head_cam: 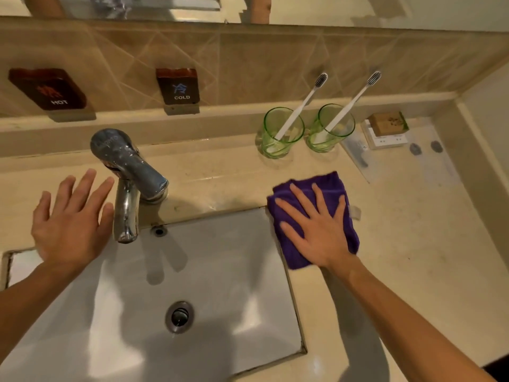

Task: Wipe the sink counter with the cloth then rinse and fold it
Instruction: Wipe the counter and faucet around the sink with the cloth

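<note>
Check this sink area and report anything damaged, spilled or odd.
Nothing is spilled or toppled. One oddity: the dark seam between the white rectangular basin and the beige stone counter looks gapped and grimy, especially at the near right corner.

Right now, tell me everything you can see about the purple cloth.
The purple cloth looks like soft microfibre, folded into a rough rectangle. It lies flat on the beige counter at the right edge of the sink, its left side just overlapping the rim. The right hand presses on it, palm down with fingers spread, covering its middle. A pale tag shows at its right edge. The two green glasses stand behind it, apart.
</note>
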Demonstrator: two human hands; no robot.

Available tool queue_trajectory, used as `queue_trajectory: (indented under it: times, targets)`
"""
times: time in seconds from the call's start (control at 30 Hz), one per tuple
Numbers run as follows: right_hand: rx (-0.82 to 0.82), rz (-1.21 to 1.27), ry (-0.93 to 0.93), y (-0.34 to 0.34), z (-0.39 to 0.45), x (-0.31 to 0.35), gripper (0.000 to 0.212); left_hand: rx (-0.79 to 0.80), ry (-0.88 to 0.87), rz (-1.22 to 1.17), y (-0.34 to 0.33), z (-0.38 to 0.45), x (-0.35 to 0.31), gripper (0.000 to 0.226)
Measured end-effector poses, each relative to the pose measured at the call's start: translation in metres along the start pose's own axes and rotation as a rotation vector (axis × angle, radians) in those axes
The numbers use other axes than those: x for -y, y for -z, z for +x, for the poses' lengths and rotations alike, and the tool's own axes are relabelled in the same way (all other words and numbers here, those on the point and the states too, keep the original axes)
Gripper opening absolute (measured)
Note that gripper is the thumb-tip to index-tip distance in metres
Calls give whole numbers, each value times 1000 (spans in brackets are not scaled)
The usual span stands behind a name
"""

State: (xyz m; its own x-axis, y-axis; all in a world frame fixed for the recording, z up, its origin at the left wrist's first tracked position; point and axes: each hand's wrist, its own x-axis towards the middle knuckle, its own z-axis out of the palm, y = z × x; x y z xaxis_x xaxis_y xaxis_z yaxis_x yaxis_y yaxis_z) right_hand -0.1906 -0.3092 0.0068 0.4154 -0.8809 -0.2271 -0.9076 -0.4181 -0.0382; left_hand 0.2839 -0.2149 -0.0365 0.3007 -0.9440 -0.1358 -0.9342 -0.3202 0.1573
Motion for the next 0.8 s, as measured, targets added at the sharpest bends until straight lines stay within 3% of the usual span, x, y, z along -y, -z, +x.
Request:
queue_trajectory:
  times: [0.17, 0.37, 0.67, 0.8]
  targets:
    - [-43, 12, -8, 7, 45, -2, 54, -128, -5, 50, 15, -12, -19, 64]
    - [-87, 30, -16, 2, 35, 0, 55, -82, 19, 111, 17, -12, -17, 58]
    - [-85, 28, -17, -11, -20, 1, 57, -1, 16, -23, 20, -15, -19, 70]
    - [-83, 17, -11, -20, -50, 0, 57, -14, 64, -70, 17, -25, -30, 62]
